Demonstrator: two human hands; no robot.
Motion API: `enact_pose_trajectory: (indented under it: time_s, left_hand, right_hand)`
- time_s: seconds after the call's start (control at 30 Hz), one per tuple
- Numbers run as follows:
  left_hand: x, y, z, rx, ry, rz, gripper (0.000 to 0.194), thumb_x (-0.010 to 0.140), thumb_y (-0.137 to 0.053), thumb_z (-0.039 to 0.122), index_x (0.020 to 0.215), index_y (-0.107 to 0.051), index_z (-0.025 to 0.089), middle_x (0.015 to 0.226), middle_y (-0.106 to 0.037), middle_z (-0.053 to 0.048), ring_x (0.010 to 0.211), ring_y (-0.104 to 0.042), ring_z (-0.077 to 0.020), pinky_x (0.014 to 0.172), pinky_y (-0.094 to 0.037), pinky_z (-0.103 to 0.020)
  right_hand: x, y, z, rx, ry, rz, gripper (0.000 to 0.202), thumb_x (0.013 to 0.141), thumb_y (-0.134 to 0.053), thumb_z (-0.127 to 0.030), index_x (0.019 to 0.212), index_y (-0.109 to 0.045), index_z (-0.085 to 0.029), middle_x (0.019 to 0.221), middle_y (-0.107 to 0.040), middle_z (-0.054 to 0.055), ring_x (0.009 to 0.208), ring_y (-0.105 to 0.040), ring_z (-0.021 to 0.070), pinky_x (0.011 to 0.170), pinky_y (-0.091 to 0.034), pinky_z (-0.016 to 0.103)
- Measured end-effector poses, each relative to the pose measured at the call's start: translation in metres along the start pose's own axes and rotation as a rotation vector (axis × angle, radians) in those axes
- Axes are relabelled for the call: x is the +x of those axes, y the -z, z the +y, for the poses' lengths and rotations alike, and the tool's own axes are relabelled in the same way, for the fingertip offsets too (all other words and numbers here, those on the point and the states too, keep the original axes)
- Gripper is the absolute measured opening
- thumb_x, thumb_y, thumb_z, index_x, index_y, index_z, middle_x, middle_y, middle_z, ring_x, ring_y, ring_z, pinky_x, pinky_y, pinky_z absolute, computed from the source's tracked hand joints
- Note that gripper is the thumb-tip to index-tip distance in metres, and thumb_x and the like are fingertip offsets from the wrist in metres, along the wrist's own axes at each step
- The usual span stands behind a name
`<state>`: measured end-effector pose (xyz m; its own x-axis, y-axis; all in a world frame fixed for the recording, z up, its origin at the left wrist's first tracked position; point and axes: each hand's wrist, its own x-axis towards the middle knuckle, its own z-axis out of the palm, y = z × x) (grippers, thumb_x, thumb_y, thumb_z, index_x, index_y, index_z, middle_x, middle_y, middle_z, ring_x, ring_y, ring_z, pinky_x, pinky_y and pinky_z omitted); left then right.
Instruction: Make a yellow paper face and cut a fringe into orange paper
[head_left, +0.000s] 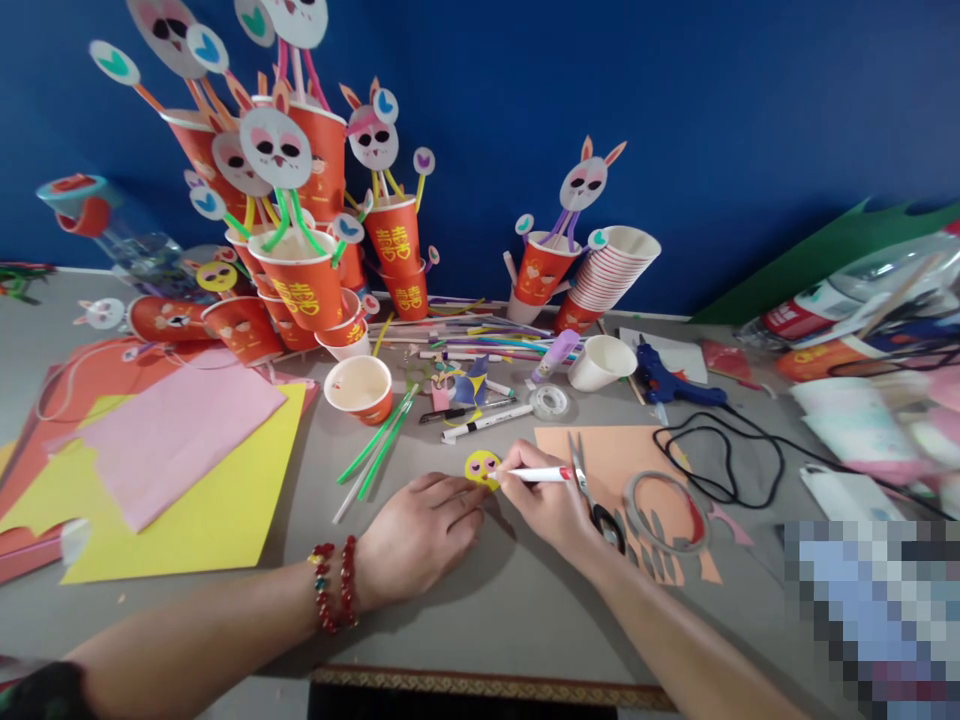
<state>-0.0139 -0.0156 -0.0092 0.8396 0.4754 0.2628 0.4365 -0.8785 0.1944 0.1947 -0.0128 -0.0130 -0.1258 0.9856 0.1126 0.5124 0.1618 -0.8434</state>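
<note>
Left hand [420, 535] — yellow paper face [480, 466] at its fingertips, right hand [546, 508] holding marker [541, 474]

The person's left hand [420, 535] lies on the bench [487, 620], its fingertips at the edge of a yellow disc [480, 460] bearing a face. The right hand [544, 508] grips a white pen [538, 474] with a red end, the tip at the disc. To the right, scissors [582, 475] and a tape roll [631, 508] overlap a peach sheet [611, 455]. Green straws [385, 450] lie near a paper cup [377, 408]; red cups [292, 290] with rabbit faces [276, 147] stand behind.
</note>
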Motion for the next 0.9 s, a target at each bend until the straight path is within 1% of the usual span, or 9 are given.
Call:
enact_pose_trajectory:
  time_s: [0.2,0.5,0.67,0.8,0.9]
  left_hand:
    - [0.0007,0.0001,-0.0001,0.001,-0.006,-0.002,0.02,0.098,-0.046,0.023,0.107,-0.063,0.016,0.128,-0.064,-0.008,0.119,-0.056,-0.0213,0.096,-0.046,-0.036]
    - [-0.0002,-0.0008,0.0005,0.006,-0.003,-0.007,0.021,0.098,-0.047,0.024,0.108,-0.062,0.015,0.13,-0.063,-0.007,0.12,-0.056,-0.0216,0.098,-0.045,-0.037]
    - [0.0001,-0.0021,0.0003,0.008,-0.002,-0.004,0.021,0.098,-0.046,0.024,0.108,-0.062,0.015,0.13,-0.063,-0.006,0.12,-0.056,-0.0212,0.098,-0.045,-0.037]
    - [-0.0001,-0.0014,0.0001,0.012,-0.004,0.0,0.021,0.098,-0.046,0.024,0.107,-0.063,0.015,0.13,-0.063,-0.007,0.119,-0.056,-0.0214,0.097,-0.046,-0.037]
    - [-0.0003,-0.0008,0.0001,0.01,-0.003,-0.007,0.021,0.098,-0.046,0.024,0.107,-0.063,0.015,0.13,-0.063,-0.007,0.12,-0.055,-0.0212,0.098,-0.046,-0.037]
  right_hand:
    - [0.0,-0.0001,0.0001,0.02,-0.032,0.022,0.02,0.086,-0.052,-0.024,0.067,-0.051,-0.021,0.056,-0.045,-0.006,0.051,-0.041,0.0111,0.048,-0.03,0.021]
    - [-0.0011,-0.0004,0.0011,-0.024,-0.028,-0.002,0.02,0.087,-0.052,-0.022,0.067,-0.049,-0.021,0.056,-0.047,-0.006,0.051,-0.043,0.0107,0.049,-0.031,0.021]
    - [-0.001,-0.0003,0.0023,-0.042,-0.01,-0.005,0.019,0.086,-0.053,-0.022,0.068,-0.049,-0.02,0.058,-0.05,-0.005,0.054,-0.046,0.0111,0.052,-0.033,0.021]
    - [-0.0005,-0.0001,0.0019,0.018,-0.032,0.012,0.019,0.086,-0.053,-0.023,0.068,-0.05,-0.02,0.056,-0.046,-0.006,0.052,-0.042,0.0107,0.049,-0.031,0.021]
    - [-0.001,-0.0001,0.0016,0.019,-0.038,0.016,0.02,0.087,-0.053,-0.024,0.068,-0.051,-0.02,0.056,-0.045,-0.005,0.052,-0.042,0.0109,0.049,-0.031,0.021]
